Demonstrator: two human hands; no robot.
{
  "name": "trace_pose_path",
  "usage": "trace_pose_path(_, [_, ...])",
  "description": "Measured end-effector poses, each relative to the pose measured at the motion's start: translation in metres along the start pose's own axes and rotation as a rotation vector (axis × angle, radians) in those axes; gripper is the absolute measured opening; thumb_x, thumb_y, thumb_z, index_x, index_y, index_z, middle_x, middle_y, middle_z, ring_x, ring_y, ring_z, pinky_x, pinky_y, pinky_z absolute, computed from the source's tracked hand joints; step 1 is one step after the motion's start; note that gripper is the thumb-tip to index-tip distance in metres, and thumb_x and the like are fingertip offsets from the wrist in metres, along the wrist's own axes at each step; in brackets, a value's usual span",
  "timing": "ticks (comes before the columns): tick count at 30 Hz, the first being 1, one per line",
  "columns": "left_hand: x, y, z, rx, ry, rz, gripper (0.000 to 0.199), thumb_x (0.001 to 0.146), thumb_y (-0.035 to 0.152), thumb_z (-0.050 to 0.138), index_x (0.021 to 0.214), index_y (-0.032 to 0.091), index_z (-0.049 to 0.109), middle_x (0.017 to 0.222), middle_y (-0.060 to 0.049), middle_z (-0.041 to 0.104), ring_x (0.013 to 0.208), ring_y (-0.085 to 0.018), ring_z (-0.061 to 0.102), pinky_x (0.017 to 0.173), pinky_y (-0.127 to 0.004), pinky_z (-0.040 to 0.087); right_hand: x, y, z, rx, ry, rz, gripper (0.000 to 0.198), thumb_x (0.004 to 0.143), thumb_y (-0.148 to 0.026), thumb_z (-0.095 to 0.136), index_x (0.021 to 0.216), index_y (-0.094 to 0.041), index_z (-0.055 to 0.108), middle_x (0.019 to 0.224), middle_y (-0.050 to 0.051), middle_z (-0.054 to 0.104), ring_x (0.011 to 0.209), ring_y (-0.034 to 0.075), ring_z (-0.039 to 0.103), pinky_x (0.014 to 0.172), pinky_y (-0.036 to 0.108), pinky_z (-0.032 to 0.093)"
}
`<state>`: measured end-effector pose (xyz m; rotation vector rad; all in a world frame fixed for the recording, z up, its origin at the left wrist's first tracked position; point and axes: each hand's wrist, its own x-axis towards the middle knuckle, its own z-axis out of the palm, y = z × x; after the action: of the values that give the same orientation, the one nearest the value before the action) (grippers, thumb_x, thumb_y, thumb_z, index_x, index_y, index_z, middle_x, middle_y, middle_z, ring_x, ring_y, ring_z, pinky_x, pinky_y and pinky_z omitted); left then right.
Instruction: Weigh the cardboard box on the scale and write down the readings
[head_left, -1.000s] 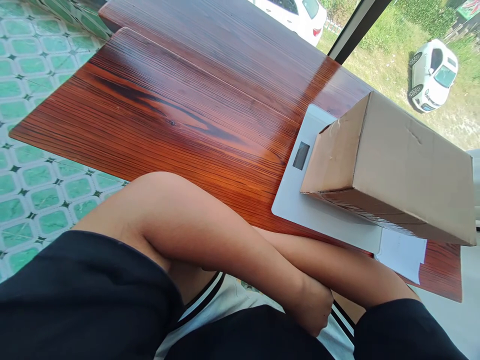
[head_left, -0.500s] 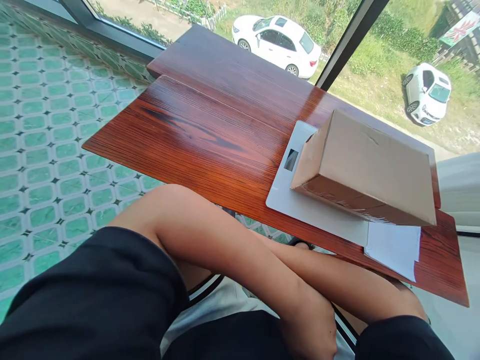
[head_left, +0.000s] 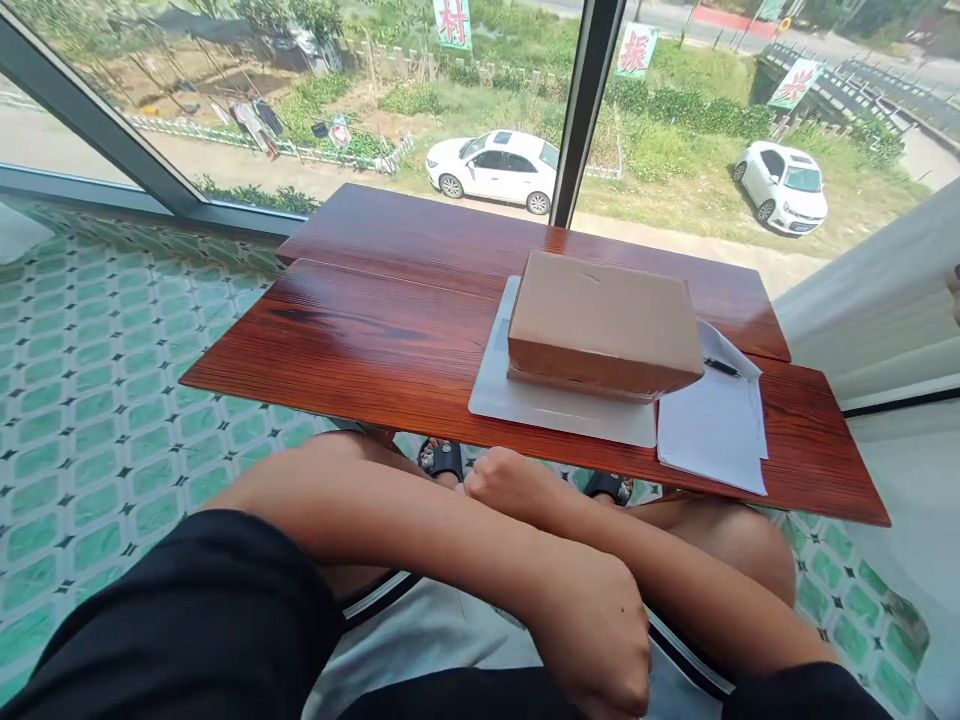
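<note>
My forearms cross low in front of me, over my lap. My left hand point(head_left: 600, 625) is curled into a fist at the lower right, with its fingertips tucked out of sight. Further forward, by the table's near edge, my right hand point(head_left: 504, 482) is also closed in a fist. I see nothing held in either one. Beyond them, a closed cardboard box point(head_left: 600, 310) rests on a thin silver plate point(head_left: 562, 415) with rounded corners. Neither hand touches the box. White sheets of paper point(head_left: 709, 430) lie to its right, with a black pen point(head_left: 724, 367) on top.
The dark red wooden table point(head_left: 360, 340) has a raised back section and stands against large windows. A pale curtain point(head_left: 847, 290) hangs at the right. Below are green tiles point(head_left: 112, 450) and my sandalled feet point(head_left: 442, 458). Parked white cars point(head_left: 491, 170) show outside.
My view has tilted up and levelled, so more of the outdoors, the pen and my feet show. My right hand, hidden behind the left forearm before, now shows. The box stays put.
</note>
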<state>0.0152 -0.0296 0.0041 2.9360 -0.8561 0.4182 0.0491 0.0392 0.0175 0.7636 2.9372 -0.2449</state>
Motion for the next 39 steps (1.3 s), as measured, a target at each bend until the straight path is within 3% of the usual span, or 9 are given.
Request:
trace_pose_path(3, [-0.001,-0.019,-0.024,-0.125,0.096,-0.073,0.027,0.087,0.035,0.058,0.062,0.030,0.068,0.069,0.002,0.070,0.064,-0.011,0.063,0.057,-0.030,0.048,-0.016,0.007,-0.007,-0.047,0.149,0.072,0.026,0.093,-0.011,0.040,0.075,-0.015,0.058,0.068,0.006,0.063,0.063,0.017,0.055,0.056,0.031,0.029])
trace_pose_path(10, [0.005,-0.050,-0.083,0.087,0.259,-0.217,0.031,0.092,0.032,0.055,0.063,0.022,0.057,0.061,0.001,0.058,0.060,-0.012,0.051,0.062,-0.032,0.040,-0.050,0.026,-0.054,-0.158,0.621,0.355,0.028,0.085,-0.017,0.043,0.057,-0.016,0.048,0.050,0.002,0.050,0.049,0.013,0.036,0.053,0.030,0.015])
trace_pose_path(15, [-0.009,-0.063,-0.117,0.339,0.284,-0.442,0.026,0.092,0.028,0.054,0.067,0.021,0.054,0.061,0.003,0.054,0.059,-0.012,0.048,0.057,-0.032,0.034,-0.086,0.045,-0.070,-0.167,0.857,0.645,0.024,0.080,-0.018,0.047,0.057,-0.015,0.050,0.051,0.001,0.048,0.050,0.011,0.028,0.054,0.029,0.013])
trace_pose_path(18, [-0.033,-0.074,-0.128,0.373,0.430,-0.634,0.022,0.090,0.020,0.054,0.068,0.021,0.056,0.061,0.003,0.058,0.058,-0.012,0.048,0.056,-0.031,0.036,-0.109,0.059,-0.072,-0.161,1.071,0.850,0.031,0.086,-0.024,0.045,0.056,-0.015,0.044,0.049,0.000,0.042,0.050,0.011,0.025,0.054,0.030,0.012])
trace_pose_path(21, [-0.061,-0.082,-0.134,0.311,0.657,-0.798,0.016,0.090,0.016,0.053,0.078,0.021,0.064,0.068,0.000,0.065,0.061,-0.012,0.053,0.062,-0.031,0.043,-0.126,0.071,-0.069,-0.135,1.249,0.968,0.035,0.093,-0.029,0.041,0.061,-0.017,0.040,0.052,-0.001,0.039,0.050,0.010,0.029,0.054,0.030,0.016])
trace_pose_path(24, [-0.086,-0.087,-0.136,0.352,0.879,-0.981,0.021,0.093,0.021,0.051,0.083,0.023,0.069,0.069,0.000,0.064,0.063,-0.013,0.054,0.062,-0.032,0.043,-0.132,0.083,-0.058,-0.057,1.352,1.030,0.028,0.097,-0.033,0.039,0.075,-0.018,0.047,0.063,0.000,0.048,0.059,0.013,0.042,0.059,0.028,0.029])
trace_pose_path(28, [-0.110,-0.092,-0.133,0.306,1.122,-1.167,0.019,0.094,0.029,0.051,0.099,0.026,0.069,0.066,0.002,0.056,0.061,-0.013,0.051,0.058,-0.031,0.041,-0.132,0.097,-0.035,-0.086,1.464,1.037,0.020,0.095,-0.034,0.042,0.103,-0.017,0.050,0.091,0.008,0.056,0.084,0.019,0.052,0.082,0.036,0.043])
trace_pose_path(33, [-0.133,-0.100,-0.122,0.170,1.199,-1.239,0.028,0.088,0.024,0.056,0.116,0.023,0.060,0.073,0.002,0.056,0.068,-0.013,0.054,0.067,-0.030,0.047,-0.129,0.104,-0.012,-0.064,1.543,0.962,0.029,0.095,-0.032,0.045,0.117,-0.014,0.050,0.113,0.014,0.056,0.106,0.023,0.053,0.093,0.043,0.043])
trace_pose_path(39, [-0.149,-0.116,-0.095,-0.153,1.341,-1.394,0.042,0.085,0.026,0.056,0.127,0.022,0.056,0.103,-0.006,0.068,0.099,-0.018,0.062,0.093,-0.036,0.051,-0.112,0.100,-0.005,0.431,1.684,0.957,0.034,0.095,-0.037,0.043,0.124,-0.019,0.048,0.129,0.011,0.053,0.123,0.021,0.051,0.105,0.042,0.040])
